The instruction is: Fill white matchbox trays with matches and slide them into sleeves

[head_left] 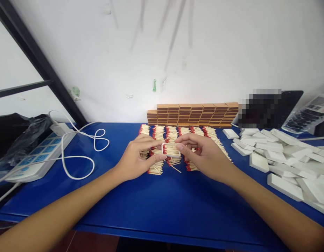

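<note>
Between my two hands is a small white matchbox tray (171, 154) filled with red-tipped matches (171, 148). My left hand (138, 155) pinches its left end between thumb and fingers. At the right end, the thumb and fingers of my right hand (197, 152) close on the tray. Under and behind it, loose matches (158, 133) lie in several rows on the blue table, heads mostly to the left. One stray match (176, 169) lies just in front of the rows. My hands hide parts of the rows.
Brown matchbox sleeves (196, 113) stand stacked against the wall. Many white matchbox trays (282, 150) are heaped at the right, near a dark tablet (290, 108) and a plastic bottle (309, 112). A power strip (43, 154) and white cables (78, 178) lie on the left.
</note>
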`<state>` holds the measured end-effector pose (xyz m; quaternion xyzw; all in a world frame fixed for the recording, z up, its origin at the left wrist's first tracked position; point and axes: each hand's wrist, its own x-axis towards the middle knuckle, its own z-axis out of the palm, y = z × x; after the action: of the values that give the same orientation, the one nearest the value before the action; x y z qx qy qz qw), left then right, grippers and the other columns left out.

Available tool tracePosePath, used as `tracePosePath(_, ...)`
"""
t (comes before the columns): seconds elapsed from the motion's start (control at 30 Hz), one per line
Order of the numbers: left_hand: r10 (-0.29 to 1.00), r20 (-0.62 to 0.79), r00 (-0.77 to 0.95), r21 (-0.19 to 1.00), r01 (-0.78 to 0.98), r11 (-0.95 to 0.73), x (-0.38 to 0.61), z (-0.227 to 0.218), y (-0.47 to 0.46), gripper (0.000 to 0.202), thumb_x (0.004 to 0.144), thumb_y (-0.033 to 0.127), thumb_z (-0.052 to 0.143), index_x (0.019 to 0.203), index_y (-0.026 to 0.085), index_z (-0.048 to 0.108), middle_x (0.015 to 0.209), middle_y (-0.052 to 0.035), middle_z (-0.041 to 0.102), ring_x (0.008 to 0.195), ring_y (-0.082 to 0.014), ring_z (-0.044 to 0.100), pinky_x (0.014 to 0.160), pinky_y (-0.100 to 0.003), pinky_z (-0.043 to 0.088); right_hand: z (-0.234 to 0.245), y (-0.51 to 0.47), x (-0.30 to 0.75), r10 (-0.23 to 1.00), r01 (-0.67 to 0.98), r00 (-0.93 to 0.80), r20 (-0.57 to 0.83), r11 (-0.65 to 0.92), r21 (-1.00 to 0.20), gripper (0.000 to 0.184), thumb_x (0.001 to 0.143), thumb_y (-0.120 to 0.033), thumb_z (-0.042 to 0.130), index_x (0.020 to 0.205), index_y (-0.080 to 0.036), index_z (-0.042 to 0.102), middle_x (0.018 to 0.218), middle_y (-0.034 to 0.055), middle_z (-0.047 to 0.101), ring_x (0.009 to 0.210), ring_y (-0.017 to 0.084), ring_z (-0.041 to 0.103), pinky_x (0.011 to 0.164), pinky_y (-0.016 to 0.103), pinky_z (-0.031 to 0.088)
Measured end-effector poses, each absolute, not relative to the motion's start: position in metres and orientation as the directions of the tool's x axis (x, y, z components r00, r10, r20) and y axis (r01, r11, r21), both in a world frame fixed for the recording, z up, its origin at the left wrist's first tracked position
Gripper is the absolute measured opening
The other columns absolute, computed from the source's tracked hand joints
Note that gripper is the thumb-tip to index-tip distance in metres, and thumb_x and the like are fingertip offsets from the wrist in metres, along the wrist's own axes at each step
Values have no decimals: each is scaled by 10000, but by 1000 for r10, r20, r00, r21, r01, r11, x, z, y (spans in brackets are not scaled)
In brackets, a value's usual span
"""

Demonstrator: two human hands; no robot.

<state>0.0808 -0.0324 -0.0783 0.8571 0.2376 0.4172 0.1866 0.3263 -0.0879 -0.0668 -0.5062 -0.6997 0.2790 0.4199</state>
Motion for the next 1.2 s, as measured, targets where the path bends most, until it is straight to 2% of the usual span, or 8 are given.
tracePosePath(0.13,610,600,518,564,267,-782,80,-77,-31,298,914,384,790,1185,260,778,1031,-50,791,960,-225,674,903,-413,512,-65,-91,327,965,438,-182,191,253,-863,487,893,-510,750,1280,-224,679,771,-10,638,647,147,616,603,284,541)
tracePosePath(0.3,606,597,526,541,294,-788,79,-77,-29,305,923,405,778,1184,249,774,1042,-59,786,970,-226,663,910,-414,511,-67,-89,326,969,450,-187,161,230,-863,482,869,-493,768,1250,-208,687,701,-39,580,577,124,552,520,258,475)
tracePosePath(0.47,605,575,550,487,364,-794,74,-80,-18,461,964,418,721,1391,256,660,1144,-67,754,1072,-236,634,1008,-445,479,-71,-82,329,960,503,-158,233,281,-817,467,865,-520,758,1197,-196,704,717,-20,613,573,133,539,489,265,411)
tracePosePath(0.7,630,638,442,404,505,-763,65,-79,4,313,959,396,695,1211,218,746,1109,-81,764,1057,-256,641,979,-431,489,-66,-76,334,928,598,-85,362,338,-727,453,868,-504,725,1166,-163,713,697,5,653,631,187,607,570,310,460)
tracePosePath(0.8,732,582,353,491,565,-663,64,-75,22,312,936,423,693,1172,229,758,1173,-74,764,1136,-269,644,1057,-436,458,-64,-75,334,917,623,-94,387,357,-696,415,871,-485,712,1136,-166,708,760,21,700,635,183,622,614,321,474)
tracePosePath(0.93,797,557,234,560,603,-569,71,-68,57,378,902,448,688,1158,175,745,1203,-135,740,1112,-297,651,1012,-436,489,-67,-71,334,913,602,-65,402,357,-714,379,858,-437,718,1130,-172,705,914,43,745,662,166,647,656,317,485)
tracePosePath(1.03,821,543,177,588,618,-522,80,-61,85,341,808,420,775,1038,170,751,1165,-137,734,1175,-318,610,1112,-453,416,-71,-69,334,915,586,-53,399,352,-730,361,859,-415,715,1125,-172,701,961,50,752,645,154,642,654,311,486)
tracePosePath(1.2,905,423,48,735,566,-373,96,-57,118,267,750,410,818,801,174,707,977,-131,749,1059,-315,638,1026,-427,454,-71,-65,338,914,567,-52,403,359,-741,334,843,-402,745,1086,-177,699,947,42,754,651,154,643,655,308,479)
